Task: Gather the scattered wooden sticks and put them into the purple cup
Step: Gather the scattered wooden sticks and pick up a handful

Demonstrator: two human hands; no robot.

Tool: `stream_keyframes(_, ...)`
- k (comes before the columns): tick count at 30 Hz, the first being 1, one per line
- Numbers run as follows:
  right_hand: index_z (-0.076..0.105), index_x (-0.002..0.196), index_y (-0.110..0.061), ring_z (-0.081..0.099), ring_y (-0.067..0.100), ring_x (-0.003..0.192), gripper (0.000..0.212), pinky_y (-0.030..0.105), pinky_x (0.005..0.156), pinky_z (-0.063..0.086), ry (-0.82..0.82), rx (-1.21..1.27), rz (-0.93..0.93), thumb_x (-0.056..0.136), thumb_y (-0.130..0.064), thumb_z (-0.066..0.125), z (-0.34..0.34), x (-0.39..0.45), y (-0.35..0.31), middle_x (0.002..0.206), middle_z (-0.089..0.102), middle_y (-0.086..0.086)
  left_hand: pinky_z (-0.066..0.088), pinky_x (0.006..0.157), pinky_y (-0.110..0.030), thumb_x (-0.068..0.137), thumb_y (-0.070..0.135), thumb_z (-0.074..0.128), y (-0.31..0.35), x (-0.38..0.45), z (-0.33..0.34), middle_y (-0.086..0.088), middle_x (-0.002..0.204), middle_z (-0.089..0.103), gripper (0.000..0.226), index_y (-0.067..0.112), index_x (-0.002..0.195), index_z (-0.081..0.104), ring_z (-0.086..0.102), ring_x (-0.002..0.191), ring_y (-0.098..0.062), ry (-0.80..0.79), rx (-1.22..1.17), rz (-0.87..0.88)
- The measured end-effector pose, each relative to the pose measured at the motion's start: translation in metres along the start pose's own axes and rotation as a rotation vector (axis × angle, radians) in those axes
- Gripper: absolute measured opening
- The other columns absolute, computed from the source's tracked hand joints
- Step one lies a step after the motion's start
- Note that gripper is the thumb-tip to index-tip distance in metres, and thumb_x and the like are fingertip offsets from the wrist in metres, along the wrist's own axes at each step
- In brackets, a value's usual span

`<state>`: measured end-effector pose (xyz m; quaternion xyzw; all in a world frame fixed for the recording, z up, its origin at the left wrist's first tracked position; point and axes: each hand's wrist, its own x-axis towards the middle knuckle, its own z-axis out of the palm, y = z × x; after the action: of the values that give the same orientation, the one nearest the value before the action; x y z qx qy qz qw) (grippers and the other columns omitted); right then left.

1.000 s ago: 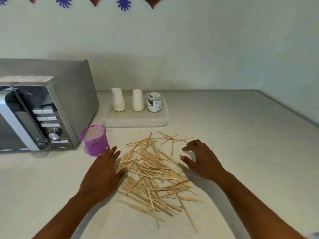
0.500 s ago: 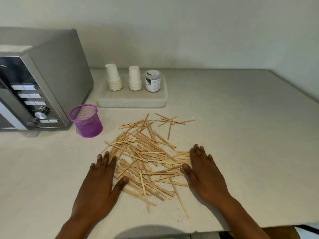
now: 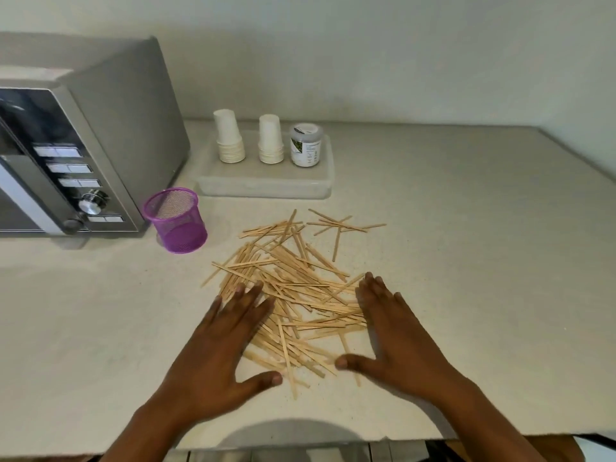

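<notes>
sticks penned between two flat hands

wooden sticks [image 3: 293, 288] lie in a loose heap on the counter [image 3: 466, 261], crossing at every angle, between the left hand [image 3: 220, 348] and right hand [image 3: 396, 338]. both hands rest palm-down with fingers straight and thumbs spread, touching the heap's sides and gripping nothing. the purple cup [image 3: 175, 220] stands upright beyond the left hand, beside the microwave [image 3: 83, 145], so that hand is nearer it. a few sticks lie apart on the far side.
</notes>
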<state>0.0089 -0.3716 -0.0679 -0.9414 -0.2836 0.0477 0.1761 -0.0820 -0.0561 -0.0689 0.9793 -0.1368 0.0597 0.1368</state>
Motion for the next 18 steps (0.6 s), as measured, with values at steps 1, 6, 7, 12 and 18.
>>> stream_keyframes(1,-0.009,0.162,-0.027,-0.020,0.005,0.155,0.126,0.039,0.130,0.002,0.017,0.012,-0.001,0.071,-0.100,0.037,0.000,0.008,-0.002,0.170,-0.019,-0.010,0.006,0.122,-0.037,0.084,0.085,0.047,0.002,0.006,0.001,0.009,0.171,-0.002,0.100,0.036,0.162,0.008,-0.003,0.157,-0.016,0.004,-0.022,0.009)
stream_keyframes(6,0.009,0.161,-0.032,0.009,0.005,0.156,0.098,0.038,0.126,0.026,0.141,0.115,0.016,0.086,-0.081,0.046,-0.005,0.035,-0.014,0.171,0.014,-0.010,0.005,0.128,-0.043,0.090,0.083,0.035,0.011,0.036,0.005,0.014,0.169,-0.009,0.090,0.036,0.161,0.009,-0.014,0.155,-0.008,0.017,-0.065,-0.011)
stream_keyframes(7,0.016,0.159,-0.034,0.026,0.007,0.153,0.091,0.039,0.120,0.038,0.197,0.190,0.041,0.087,-0.075,0.053,-0.006,0.035,-0.015,0.166,0.029,-0.010,0.007,0.128,-0.045,0.090,0.083,0.034,0.011,0.038,0.006,0.014,0.169,-0.008,0.089,0.035,0.161,0.010,-0.015,0.154,-0.007,0.022,-0.069,-0.021)
stream_keyframes(12,0.023,0.159,-0.031,0.030,0.008,0.152,0.111,0.043,0.120,0.037,0.195,0.292,0.145,0.071,-0.083,0.067,-0.012,0.017,0.004,0.164,0.034,-0.010,0.013,0.127,-0.046,0.089,0.082,0.040,-0.010,0.025,0.001,0.012,0.170,0.008,0.089,0.031,0.160,0.024,-0.001,0.156,-0.008,0.064,-0.069,-0.044)
stream_keyframes(18,0.014,0.161,-0.033,-0.003,-0.005,0.154,0.101,0.029,0.129,0.005,0.070,0.163,0.112,0.082,-0.073,0.063,0.001,0.012,-0.009,0.168,0.009,-0.019,0.009,0.127,-0.046,0.085,0.086,0.037,-0.048,0.025,-0.014,0.014,0.169,0.010,0.094,0.033,0.161,0.018,-0.004,0.155,-0.005,0.011,-0.040,-0.063)
